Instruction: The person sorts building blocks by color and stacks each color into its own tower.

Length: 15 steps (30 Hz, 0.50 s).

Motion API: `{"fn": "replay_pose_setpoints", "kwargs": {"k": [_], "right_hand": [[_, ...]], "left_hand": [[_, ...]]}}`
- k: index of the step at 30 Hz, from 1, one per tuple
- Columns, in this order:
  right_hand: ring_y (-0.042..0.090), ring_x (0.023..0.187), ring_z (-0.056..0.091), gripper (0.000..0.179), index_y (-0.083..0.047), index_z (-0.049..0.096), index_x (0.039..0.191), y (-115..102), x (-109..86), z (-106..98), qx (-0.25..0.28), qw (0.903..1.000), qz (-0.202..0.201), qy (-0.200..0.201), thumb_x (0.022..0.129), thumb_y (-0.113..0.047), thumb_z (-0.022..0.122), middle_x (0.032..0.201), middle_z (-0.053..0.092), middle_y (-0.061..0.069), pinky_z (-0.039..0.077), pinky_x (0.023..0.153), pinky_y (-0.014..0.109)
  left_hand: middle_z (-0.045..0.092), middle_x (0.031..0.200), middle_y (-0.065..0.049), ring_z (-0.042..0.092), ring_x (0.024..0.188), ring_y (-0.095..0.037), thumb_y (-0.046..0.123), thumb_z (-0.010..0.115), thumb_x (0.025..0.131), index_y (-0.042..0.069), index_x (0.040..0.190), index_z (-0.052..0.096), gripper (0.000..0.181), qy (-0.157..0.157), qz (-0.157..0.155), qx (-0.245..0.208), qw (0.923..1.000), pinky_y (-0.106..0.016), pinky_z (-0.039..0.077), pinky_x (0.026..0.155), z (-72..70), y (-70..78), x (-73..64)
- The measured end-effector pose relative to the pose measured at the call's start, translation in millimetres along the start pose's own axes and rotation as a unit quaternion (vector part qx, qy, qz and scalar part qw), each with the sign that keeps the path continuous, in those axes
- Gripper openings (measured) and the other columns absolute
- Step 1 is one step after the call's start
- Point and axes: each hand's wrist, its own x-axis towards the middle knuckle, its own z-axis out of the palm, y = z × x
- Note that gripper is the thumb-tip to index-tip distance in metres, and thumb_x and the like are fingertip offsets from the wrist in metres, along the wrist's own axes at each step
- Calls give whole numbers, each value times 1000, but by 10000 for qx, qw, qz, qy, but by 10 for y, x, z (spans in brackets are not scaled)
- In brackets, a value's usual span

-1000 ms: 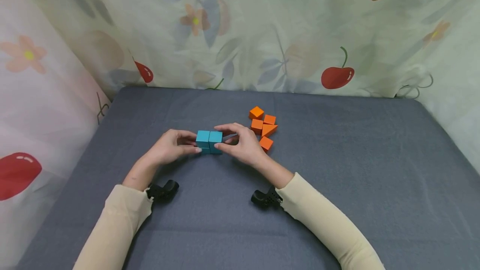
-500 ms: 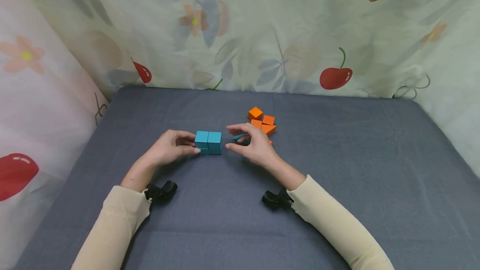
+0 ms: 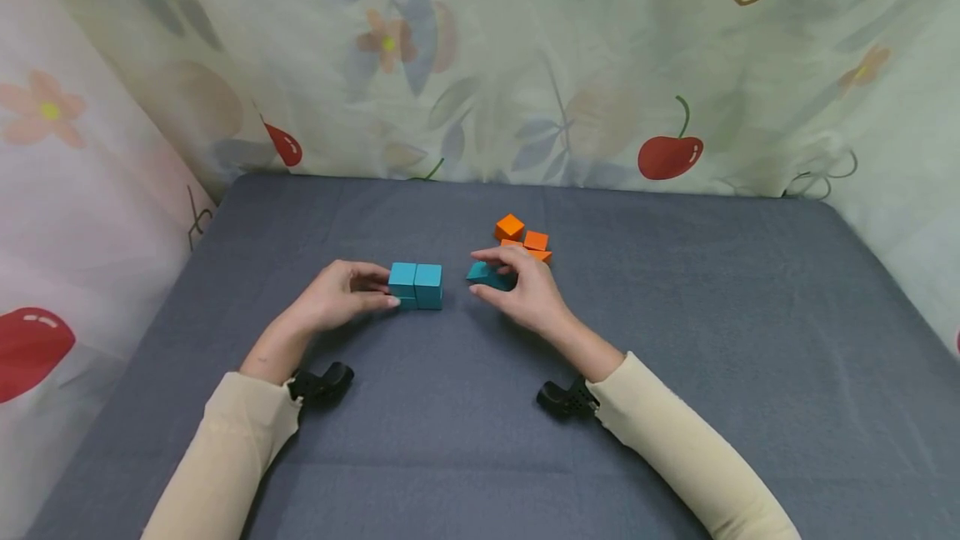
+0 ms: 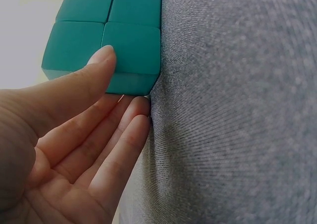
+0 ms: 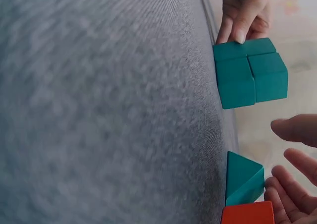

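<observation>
A compact stack of several blue cubes (image 3: pixel 416 283) stands on the grey cloth, two wide and two high as seen in the left wrist view. My left hand (image 3: pixel 341 294) holds the stack's left end, thumb on its near face (image 4: pixel 131 48) and the other fingers reaching behind. To the right of the stack and apart from it lies a blue triangular block (image 3: pixel 484 276). Around this block hovers my right hand (image 3: pixel 528 290), thumb and fingers spread apart. In the right wrist view its fingertips (image 5: pixel 277 174) are close beside the block (image 5: pixel 242 177); whether they touch is unclear.
Several orange blocks (image 3: pixel 510 227) sit in a cluster beyond my right hand, partly hidden by it. One orange block (image 5: pixel 247 214) shows beside the triangular one in the right wrist view. A patterned curtain (image 3: pixel 570 65) closes off the back of the table.
My right hand has let go of the cube stack and moved right. The blue triangular block, hidden before, now shows between its fingers and thumb. My left hand stays at the stack.
</observation>
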Motion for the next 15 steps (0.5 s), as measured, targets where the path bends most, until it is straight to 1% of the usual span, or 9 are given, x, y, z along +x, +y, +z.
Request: {"fn": "replay_pose_setpoints", "kwargs": {"k": [4, 7, 11, 15], "right_hand": [[27, 110, 57, 40, -7, 65, 122, 24, 8, -13, -95, 9999, 67, 73, 84, -14, 74, 122, 59, 10, 46, 98, 40], [28, 111, 57, 40, -7, 65, 122, 30, 15, -22, -139, 9998, 112, 80, 84, -13, 74, 122, 59, 10, 46, 99, 40], [29, 109, 57, 40, -6, 64, 122, 37, 23, -31, -279, 9995, 129, 88, 84, -13, 74, 123, 58, 12, 47, 97, 42], [29, 106, 57, 42, -4, 63, 124, 47, 34, -38, -639, 9979, 30, 95, 84, -14, 74, 123, 59, 13, 48, 93, 42]], "left_hand": [[65, 117, -18, 60, 107, -28, 17, 70, 88, -3, 126, 59, 45, 21, 9, 11, 10000, -42, 48, 91, -4, -4, 5], [65, 117, -18, 60, 107, -28, 17, 70, 88, -3, 126, 59, 44, 19, 23, 17, 10000, -41, 49, 90, -3, -8, 9], [65, 117, -18, 60, 107, -28, 18, 70, 88, -3, 126, 60, 44, 15, 1, 24, 10000, -41, 49, 90, -1, -6, 10], [65, 117, -18, 60, 108, -28, 19, 70, 88, -3, 126, 59, 45, 14, -47, 45, 10000, -42, 49, 91, 1, -1, 7]]}}
